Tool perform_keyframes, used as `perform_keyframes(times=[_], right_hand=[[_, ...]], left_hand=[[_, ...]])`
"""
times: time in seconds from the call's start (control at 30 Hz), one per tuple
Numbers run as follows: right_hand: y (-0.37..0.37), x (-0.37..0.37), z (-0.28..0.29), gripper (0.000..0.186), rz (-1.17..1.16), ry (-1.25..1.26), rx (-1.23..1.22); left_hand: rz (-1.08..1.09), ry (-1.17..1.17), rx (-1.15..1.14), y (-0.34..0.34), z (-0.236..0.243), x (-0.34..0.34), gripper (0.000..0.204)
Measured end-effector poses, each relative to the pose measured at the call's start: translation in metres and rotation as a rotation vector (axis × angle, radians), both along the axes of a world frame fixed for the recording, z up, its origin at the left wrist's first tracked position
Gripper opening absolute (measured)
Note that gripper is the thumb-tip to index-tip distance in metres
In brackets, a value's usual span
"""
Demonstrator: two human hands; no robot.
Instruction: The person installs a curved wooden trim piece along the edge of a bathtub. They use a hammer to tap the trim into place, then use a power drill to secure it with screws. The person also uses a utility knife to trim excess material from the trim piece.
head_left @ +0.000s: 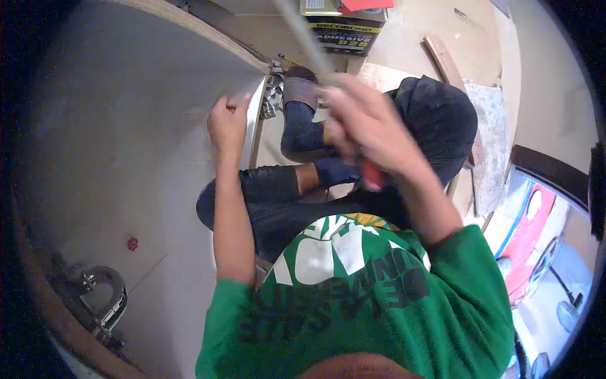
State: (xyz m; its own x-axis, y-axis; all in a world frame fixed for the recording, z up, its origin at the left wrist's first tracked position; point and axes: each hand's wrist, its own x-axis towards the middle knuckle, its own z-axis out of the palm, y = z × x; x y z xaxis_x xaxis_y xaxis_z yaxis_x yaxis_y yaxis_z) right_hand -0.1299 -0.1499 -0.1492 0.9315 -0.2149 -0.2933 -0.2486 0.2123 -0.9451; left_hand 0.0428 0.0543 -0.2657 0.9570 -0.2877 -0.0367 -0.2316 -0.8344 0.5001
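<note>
1. Red-ended long tool [308,39], motion-blurred, angled across the view above the lap; right hand [372,126] has its fingers wrapped round it.
2. Left hand [228,123] beside the white edge [254,114] of the grey panel [145,139]; fingers curled, any hold cannot be told.
3. Progress: white edge visible; finished and remaining portions cannot be determined.
4. Writing: printed lettering on black-and-yellow box [353,46] and green shirt [353,309].
</note>
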Motion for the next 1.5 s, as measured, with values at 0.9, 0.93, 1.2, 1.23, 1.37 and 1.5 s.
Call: perform_keyframes(times=[0.9, 0.93, 1.2, 1.23, 1.37, 1.5], right_hand=[[-0.149, -0.254, -0.245, 0.049, -0.488, 0.303, -1.049], [-0.153, -0.264, -0.251, 0.047, -0.545, 0.306, -1.028], [-0.101, -0.100, -0.001, 0.040, -0.978, -0.449, -0.413], [-0.074, -0.069, -0.004, 0.041, -0.827, -0.366, -0.447], [0.019, 0.082, -0.061, 0.063, -0.479, -0.458, -0.607], [0.092, 0.178, -0.125, 0.072, -0.554, -0.636, -0.667]], left_hand=[[0.007, -0.307, -0.112, -0.013, -0.076, 0.040, 0.032], [-0.085, -0.256, -0.024, -0.013, -0.069, 0.034, 0.041], [0.054, -0.100, 0.310, 0.057, -0.112, 0.044, 0.058], [0.039, -0.072, 0.321, 0.049, -0.108, 0.045, 0.059], [0.012, 0.062, 0.463, 0.035, -0.097, 0.030, 0.065], [0.010, 0.266, 0.430, 0.050, -0.078, 0.022, 0.076]])
